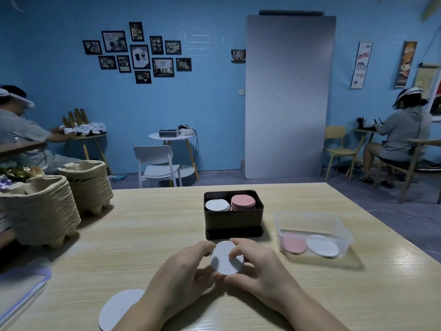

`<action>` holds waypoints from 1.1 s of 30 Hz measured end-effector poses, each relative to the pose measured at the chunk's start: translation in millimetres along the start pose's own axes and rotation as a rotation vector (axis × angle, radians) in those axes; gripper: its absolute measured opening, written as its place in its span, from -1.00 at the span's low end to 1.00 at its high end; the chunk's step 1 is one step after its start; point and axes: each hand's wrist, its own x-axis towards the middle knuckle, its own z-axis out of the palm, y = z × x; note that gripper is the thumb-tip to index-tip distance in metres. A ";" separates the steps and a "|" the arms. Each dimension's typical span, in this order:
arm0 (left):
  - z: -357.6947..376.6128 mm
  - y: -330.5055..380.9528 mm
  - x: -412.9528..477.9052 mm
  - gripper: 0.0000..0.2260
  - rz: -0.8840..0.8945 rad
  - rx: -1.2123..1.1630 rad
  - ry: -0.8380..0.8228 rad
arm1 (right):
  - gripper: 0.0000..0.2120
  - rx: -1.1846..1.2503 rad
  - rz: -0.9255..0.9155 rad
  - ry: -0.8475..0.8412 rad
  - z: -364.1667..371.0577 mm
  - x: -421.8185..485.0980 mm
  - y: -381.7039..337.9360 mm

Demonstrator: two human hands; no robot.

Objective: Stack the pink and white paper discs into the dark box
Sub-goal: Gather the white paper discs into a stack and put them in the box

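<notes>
The dark box (233,223) stands mid-table with a white stack (216,205) on its left and a pink stack (243,201) on its right. Just in front of it, my left hand (183,275) and my right hand (260,266) hold a white paper disc (223,262) between them by its edges, fingers curled round it. A clear plastic tub (343,231) to the right holds pink discs (294,243) and white discs (322,246). Another white disc (119,306) lies on the table under my left forearm.
Two stacks of brown pulp cup trays (40,211) crowd the table's left side. A clear lid with a blue rim (21,287) lies at the near left edge. Two other people sit at small tables along the blue wall.
</notes>
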 end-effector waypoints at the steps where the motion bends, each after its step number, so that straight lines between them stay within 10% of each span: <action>1: 0.1 -0.1 -0.1 -0.56 -0.003 0.001 -0.005 | -0.67 0.005 -0.003 0.001 0.0 0.0 0.3; 33: -25.9 -6.1 29.6 -0.66 -0.063 -0.162 -0.025 | -0.67 -0.029 -0.004 0.029 -24.9 42.7 -8.4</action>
